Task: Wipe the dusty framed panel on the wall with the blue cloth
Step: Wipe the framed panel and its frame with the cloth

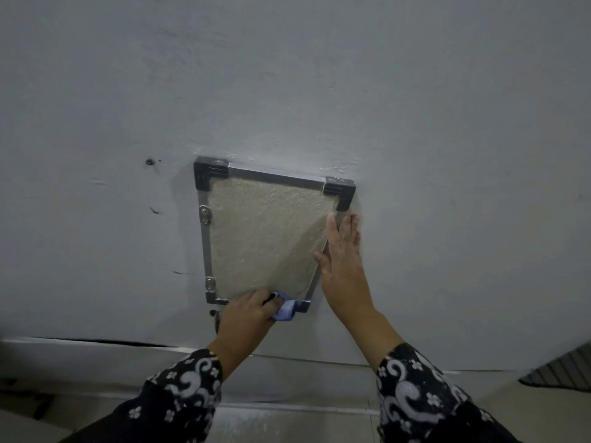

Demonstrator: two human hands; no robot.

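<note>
My left hand (pixel 246 310) grips the blue cloth (pixel 285 310) on the framed panel (pixel 265 235) at 6 o'clock, my right hand (pixel 342 251) is spread flat at 3 o'clock; next, I judge, sweep upward.

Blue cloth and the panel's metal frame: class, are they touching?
Touching. The head view shows the blue cloth, gripped by the left hand, lying directly against the frame's bottom rail, no gap visible.
</note>
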